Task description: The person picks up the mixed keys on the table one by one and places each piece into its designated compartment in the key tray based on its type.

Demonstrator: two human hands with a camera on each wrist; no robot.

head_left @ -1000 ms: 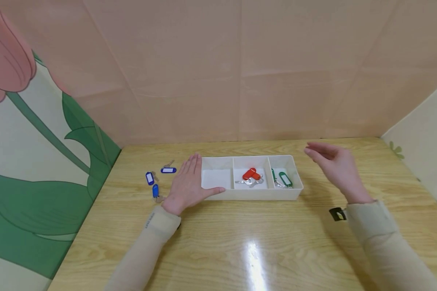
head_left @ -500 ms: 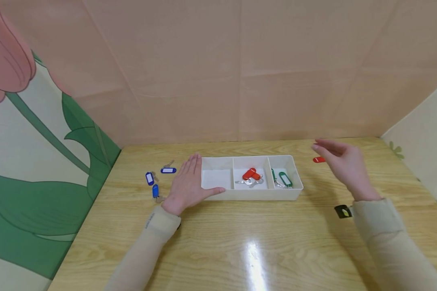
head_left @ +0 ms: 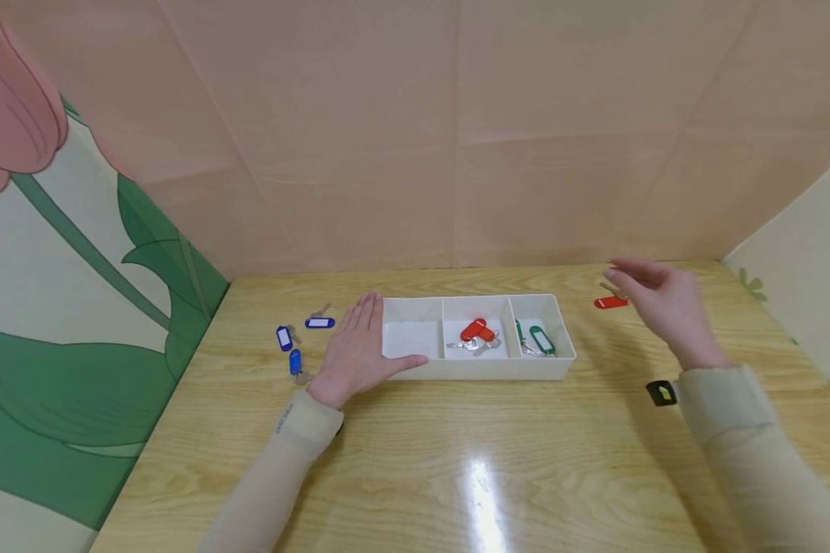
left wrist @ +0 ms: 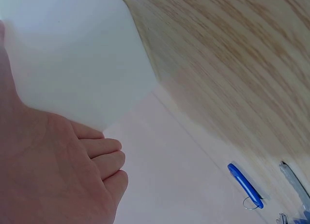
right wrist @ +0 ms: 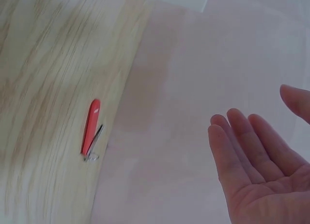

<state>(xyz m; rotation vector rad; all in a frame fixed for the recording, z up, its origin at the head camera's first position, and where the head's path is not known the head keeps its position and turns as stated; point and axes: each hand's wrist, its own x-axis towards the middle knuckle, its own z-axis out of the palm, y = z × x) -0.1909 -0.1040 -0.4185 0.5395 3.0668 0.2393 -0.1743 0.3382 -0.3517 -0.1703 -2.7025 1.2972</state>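
My left hand lies against the left end of a white divided tray, fingers straight along its end wall and thumb over the front rim. The tray's left compartment is bare; red key tags with keys lie in the middle one, green key tags with keys in the right one. My right hand hovers over the table at the right, fingers relaxed, thumb apart from them, nothing held. Just beyond it a red key tag with a key lies on the table, also visible in the right wrist view, apart from the hand.
Left of the tray, blue key tags with keys lie loose on the wooden table. A pinkish wall covering rises behind the table's back edge, with a flower-patterned panel along the left side.
My right hand has moved right, away from the tray, and the red key tag behind it has come into view. The left hand and the tray stay in place.
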